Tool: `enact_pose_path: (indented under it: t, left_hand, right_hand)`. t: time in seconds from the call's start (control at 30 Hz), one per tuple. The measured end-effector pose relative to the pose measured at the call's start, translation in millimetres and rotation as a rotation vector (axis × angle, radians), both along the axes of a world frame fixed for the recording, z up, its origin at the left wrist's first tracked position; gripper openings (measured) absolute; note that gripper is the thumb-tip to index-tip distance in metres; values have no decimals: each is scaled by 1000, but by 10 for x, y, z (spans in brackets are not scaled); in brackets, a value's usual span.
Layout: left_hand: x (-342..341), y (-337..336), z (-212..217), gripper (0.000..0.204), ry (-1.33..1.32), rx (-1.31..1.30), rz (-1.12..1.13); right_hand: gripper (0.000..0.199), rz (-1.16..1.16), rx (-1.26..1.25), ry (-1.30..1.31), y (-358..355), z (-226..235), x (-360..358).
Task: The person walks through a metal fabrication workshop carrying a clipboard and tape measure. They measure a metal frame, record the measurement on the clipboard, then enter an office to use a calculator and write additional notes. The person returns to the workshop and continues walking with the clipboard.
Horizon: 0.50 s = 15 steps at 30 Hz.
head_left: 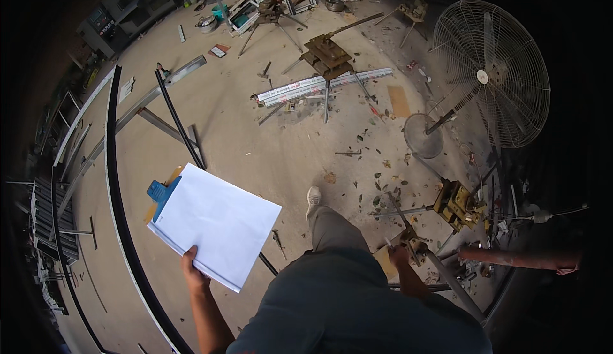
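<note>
My left hand (193,269) grips the lower edge of a clipboard (211,223) with a blue clip and blank white sheets, held out over the concrete floor. My right hand (398,254) hangs low at my right side. It seems to hold a thin pen-like stick, though the fingers are small and hard to make out. The hand is close to a metal punch tool (415,247) on a stand. My grey trouser leg and white shoe (313,196) step forward between the two hands.
A big floor fan (488,73) stands at the right. Aluminium profiles (322,86) and a press on a tripod (327,54) lie ahead. Long black and silver strips (113,181) run along the left. Another yellow tool (456,204) and a rusty pipe (517,258) are at the right.
</note>
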<state>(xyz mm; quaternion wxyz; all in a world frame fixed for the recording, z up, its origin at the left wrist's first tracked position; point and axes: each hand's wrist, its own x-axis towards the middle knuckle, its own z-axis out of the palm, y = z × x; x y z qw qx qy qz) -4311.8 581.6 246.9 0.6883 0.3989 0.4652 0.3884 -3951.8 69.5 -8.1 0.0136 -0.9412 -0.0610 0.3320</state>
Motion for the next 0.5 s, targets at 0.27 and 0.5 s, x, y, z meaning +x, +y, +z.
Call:
enact_pose_path:
  t: [0.27, 0.5]
  left_hand:
    - [1502, 1609, 184, 65, -32, 22, 55]
    - [2439, 2685, 464, 67, -113, 130, 10]
  right_hand:
    - [50, 147, 12, 56, 1800, -342, 1555]
    - [50, 147, 685, -322, 4275, 154, 3675]
